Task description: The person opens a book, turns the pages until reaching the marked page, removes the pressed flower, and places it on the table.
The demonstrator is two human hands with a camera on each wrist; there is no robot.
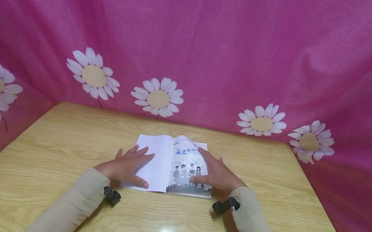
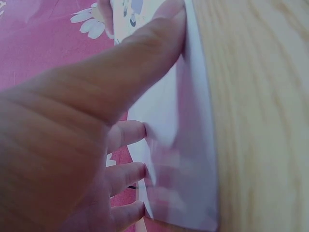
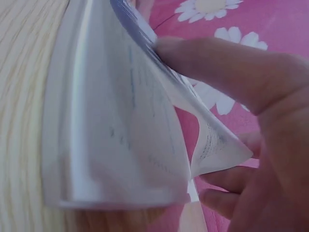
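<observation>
An open book (image 1: pixel 184 186) lies on the table, a blank white page (image 1: pixel 155 165) on its left side and a printed page (image 1: pixel 184 164) with blue lettering and grey figures on its right. Spread over the blank page is my left hand (image 1: pixel 125 166), its thumb (image 2: pixel 154 41) and fingertips (image 2: pixel 137 171) resting on the paper. My right hand (image 1: pixel 219 173) pinches the printed page, thumb on its printed face and fingers at its outer edge. In the right wrist view that lifted page (image 3: pixel 217 150) bows up, with another page (image 3: pixel 120 140) showing beneath it.
The wooden table (image 1: pixel 52 144) extends around the book on all sides. Behind it and along both sides hangs a pink cloth (image 1: pixel 205 58) with white flowers. A small black wrist camera is strapped at each sleeve cuff, low over the tabletop.
</observation>
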